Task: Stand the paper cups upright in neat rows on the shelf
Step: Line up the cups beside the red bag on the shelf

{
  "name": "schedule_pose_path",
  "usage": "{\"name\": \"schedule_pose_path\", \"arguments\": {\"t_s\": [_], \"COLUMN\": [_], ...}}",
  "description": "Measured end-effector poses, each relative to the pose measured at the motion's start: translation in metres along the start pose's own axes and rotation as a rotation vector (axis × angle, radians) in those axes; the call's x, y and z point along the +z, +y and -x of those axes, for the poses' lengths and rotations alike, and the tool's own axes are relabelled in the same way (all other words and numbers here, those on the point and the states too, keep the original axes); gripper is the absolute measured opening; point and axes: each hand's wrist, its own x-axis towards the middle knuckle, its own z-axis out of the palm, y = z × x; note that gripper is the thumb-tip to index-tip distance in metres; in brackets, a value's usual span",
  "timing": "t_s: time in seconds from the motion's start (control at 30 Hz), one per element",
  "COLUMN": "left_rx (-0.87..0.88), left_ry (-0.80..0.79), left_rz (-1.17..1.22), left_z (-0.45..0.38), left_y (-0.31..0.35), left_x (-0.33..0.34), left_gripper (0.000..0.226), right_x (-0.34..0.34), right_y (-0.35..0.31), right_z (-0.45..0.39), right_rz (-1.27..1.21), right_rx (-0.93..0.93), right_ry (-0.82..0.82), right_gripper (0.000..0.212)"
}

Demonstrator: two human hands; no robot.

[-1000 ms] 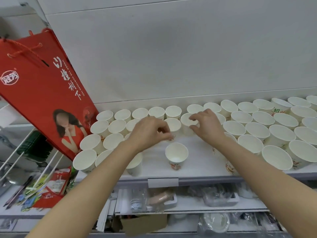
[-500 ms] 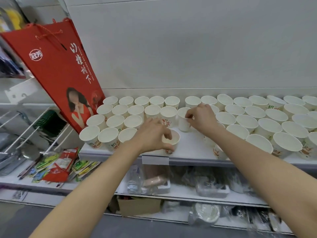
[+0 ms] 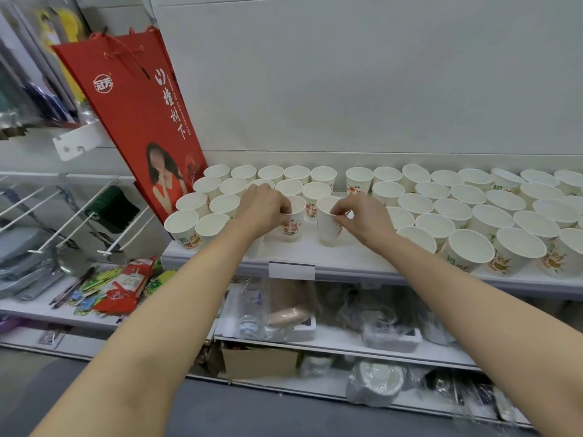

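**White shelf, two cups in hand**

White shelf (image 3: 347, 258) against a pale wall carries rows of upright paper cups, mouths up. Near the front middle gap, the left hand (image 3: 263, 209) curls its fingers round the rim of the left cup (image 3: 293, 227), which stands upright on the shelf. The right hand (image 3: 362, 217) pinches the rim of the right cup (image 3: 328, 227) between thumb and fingertips; this cup tilts slightly, its mouth leaning left toward the other. The two cups stand just beside each other. A red gift bag (image 3: 142, 115) leans at the shelf's left end.
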Motion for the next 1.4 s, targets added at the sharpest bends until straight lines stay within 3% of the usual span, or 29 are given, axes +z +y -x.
{"name": "schedule_pose_path", "arguments": {"t_s": [0.27,0.37,0.5,0.77,1.07,1.2,1.4], "left_rx": [0.073,0.15,0.23,0.218,0.22,0.186,0.195], "left_ry": [-0.047,-0.001,0.038,0.072,0.109,0.114,0.208], "left_rz": [-0.085,-0.061,-0.008,-0.045,-0.076,0.001,0.288], "left_z": [-0.015,-0.015,-0.014,-0.016,-0.012,-0.008,-0.001], "left_y": [-0.011,-0.018,-0.03,-0.042,-0.036,-0.033,0.018], "left_x": [0.019,0.022,0.016,0.014,0.024,0.016,0.003], "left_gripper": [0.01,0.012,0.011,0.006,0.012,0.029,0.021], "right_x": [0.026,0.028,0.017,0.02,0.038,0.04,0.011], "right_y": [-0.021,-0.022,-0.009,-0.02,-0.028,-0.031,-0.02], "right_z": [-0.003,0.001,0.01,0.004,-0.007,-0.007,0.037], "right_rz": [-0.005,-0.035,0.103,0.176,0.191,0.162,0.14], "right_rx": [0.015,0.005,-0.061,-0.037,-0.033,-0.015,0.065], "right_ry": [0.005,0.04,0.014,0.025,0.073,0.098,0.318], "right_gripper": [0.011,0.026,0.036,0.013,0.012,0.021,0.017]}}
